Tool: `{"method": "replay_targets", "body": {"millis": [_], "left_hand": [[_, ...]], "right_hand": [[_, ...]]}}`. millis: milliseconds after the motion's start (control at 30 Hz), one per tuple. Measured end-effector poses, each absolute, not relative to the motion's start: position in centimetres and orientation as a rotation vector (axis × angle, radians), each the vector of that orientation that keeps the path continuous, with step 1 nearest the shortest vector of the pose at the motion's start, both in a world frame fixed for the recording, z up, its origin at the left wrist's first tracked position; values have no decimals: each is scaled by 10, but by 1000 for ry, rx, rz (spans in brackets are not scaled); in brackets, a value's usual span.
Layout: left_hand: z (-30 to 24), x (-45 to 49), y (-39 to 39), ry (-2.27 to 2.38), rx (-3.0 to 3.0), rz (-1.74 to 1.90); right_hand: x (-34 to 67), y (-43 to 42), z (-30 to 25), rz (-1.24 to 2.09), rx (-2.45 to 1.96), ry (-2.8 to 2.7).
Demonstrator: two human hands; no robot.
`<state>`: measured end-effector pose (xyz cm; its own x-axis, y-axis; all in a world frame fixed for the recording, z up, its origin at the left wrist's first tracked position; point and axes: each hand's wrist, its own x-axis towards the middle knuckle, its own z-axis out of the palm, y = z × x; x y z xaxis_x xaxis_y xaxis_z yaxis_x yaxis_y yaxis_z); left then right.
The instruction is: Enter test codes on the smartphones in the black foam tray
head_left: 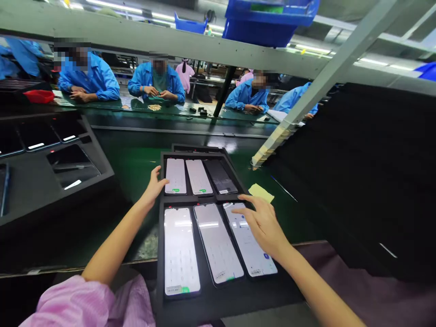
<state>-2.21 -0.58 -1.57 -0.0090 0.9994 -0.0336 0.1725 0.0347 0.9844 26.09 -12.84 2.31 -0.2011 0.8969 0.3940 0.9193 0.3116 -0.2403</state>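
A: Six phones in the black tray (pixel 218 302), two rows of three, and the right hand (pixel 267 225) is out over the near row!

B: Which phone is it at?

A: The near right phone (pixel 250 256), lying face up with its screen lit. Index finger and thumb point across the top of it, their grip slightly apart with nothing between; whether a fingertip meets the glass, I cannot tell

B: And over on the left hand (pixel 151 190)?

A: At the tray's left rim, beside the far left phone (pixel 175 175)! Thumb inward, fingers raised, a loose, spread grip with no phone in it

B: Screens?

A: Bright on five; the far right phone (pixel 220 176) is dark grey

B: What's around them?

A: Green worktop (pixel 129 152) below, a yellow note (pixel 262 192) just right of the tray, a pen (pixel 283 188) further right. A second tray (pixel 37 179) sits off to the left, carrying dark-screened phones

B: And across the way?

A: People in blue jackets, one (pixel 156 84) with both hands together above a small pale heap (pixel 154 107)
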Motion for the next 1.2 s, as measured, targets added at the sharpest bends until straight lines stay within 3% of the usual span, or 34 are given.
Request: {"method": "replay_targets", "body": {"millis": [300, 1200], "left_hand": [[-27, -13, 5, 1362, 1232, 1116], [-23, -8, 8, 1294, 813, 1230]], "right_hand": [[197, -19, 25, 108, -1397, -2447], [167, 8, 7, 156, -1322, -2615]]}}
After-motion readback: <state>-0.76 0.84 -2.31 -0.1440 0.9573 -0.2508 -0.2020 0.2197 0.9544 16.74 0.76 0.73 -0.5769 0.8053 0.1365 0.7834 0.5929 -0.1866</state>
